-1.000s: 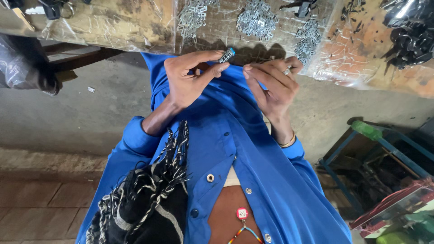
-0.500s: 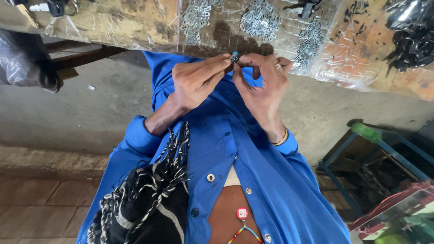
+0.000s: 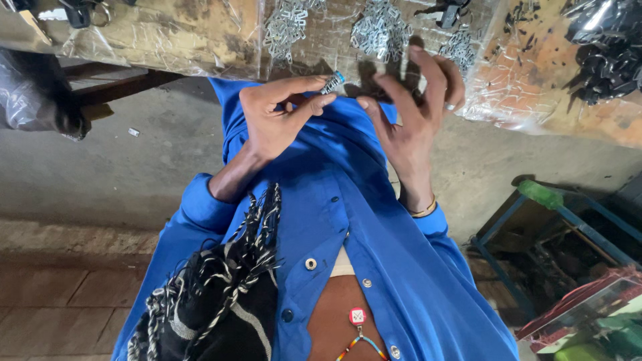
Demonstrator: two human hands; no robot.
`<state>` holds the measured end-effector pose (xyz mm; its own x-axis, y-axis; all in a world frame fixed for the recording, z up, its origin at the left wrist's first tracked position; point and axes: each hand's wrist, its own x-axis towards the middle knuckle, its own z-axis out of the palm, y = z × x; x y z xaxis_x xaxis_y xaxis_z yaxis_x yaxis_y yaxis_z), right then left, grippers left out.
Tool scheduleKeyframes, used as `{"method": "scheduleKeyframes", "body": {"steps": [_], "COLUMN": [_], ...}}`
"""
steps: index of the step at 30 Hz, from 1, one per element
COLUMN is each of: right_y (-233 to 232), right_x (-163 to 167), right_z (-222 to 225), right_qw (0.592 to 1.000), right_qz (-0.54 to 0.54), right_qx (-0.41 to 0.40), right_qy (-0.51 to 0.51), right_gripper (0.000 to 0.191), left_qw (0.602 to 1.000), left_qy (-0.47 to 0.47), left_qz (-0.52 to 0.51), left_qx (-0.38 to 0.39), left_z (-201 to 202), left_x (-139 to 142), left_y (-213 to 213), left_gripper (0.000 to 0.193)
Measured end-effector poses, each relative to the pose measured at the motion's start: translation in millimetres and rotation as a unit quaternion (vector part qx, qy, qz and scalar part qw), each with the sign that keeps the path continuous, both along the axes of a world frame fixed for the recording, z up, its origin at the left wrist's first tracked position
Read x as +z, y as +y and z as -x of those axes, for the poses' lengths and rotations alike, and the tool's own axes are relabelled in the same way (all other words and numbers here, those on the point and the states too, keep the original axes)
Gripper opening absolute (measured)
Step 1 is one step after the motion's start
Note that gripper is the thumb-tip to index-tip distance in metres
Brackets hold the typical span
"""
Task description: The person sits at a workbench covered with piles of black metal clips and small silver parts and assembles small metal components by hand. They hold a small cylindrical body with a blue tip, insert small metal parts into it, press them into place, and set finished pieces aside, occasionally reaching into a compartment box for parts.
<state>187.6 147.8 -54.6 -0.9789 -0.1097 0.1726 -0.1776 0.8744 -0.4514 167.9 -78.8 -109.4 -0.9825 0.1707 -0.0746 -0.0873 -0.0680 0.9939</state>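
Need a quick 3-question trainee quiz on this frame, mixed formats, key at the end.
1. True or false: the left hand pinches a small blue-tipped metal piece.
2. The right hand is: A) gripping a hammer, B) open with fingers spread near the bench edge, C) out of view.
3. What lies in heaps on the bench under clear plastic?

Key: 1 true; 2 B; 3 small metal clips.

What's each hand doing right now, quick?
Left hand: shut on a small silver and blue piece.
Right hand: open, fingers spread, holding nothing, by the metal clips.
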Motion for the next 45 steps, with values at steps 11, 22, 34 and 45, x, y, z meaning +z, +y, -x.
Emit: {"method": "scheduleKeyframes", "body": {"steps": [11,22,34,45], "right_y": [7,-7,-79,-106], "right_x": [0,0,-3,17], "right_z": [-7,-8,-1,11], "right_qw": [0.998,0.995,0.930,0.990], "right_qz": [-0.017,0.100,0.361,0.117], "right_qx": [0.042,0.021,-0.044,0.073], "right_qy": [0.032,0.009,-0.044,-0.037], "right_gripper": [0.035,0.019,0.021,0.022], "left_qw": [1.000,1.000,0.999,0.973], "left_qy": [0.007,-0.002,0.016,0.181], "left_qz": [0.020,0.008,0.024,0.144], "left_qx": [0.009,0.014,-0.015,-0.008], "left_z": [-2,-4,-8,-10], "left_x": [3,5,5,-2], "left_y": [3,-2,-34,-74], "left_gripper": [0.022,0.022,0.021,0.022]}}
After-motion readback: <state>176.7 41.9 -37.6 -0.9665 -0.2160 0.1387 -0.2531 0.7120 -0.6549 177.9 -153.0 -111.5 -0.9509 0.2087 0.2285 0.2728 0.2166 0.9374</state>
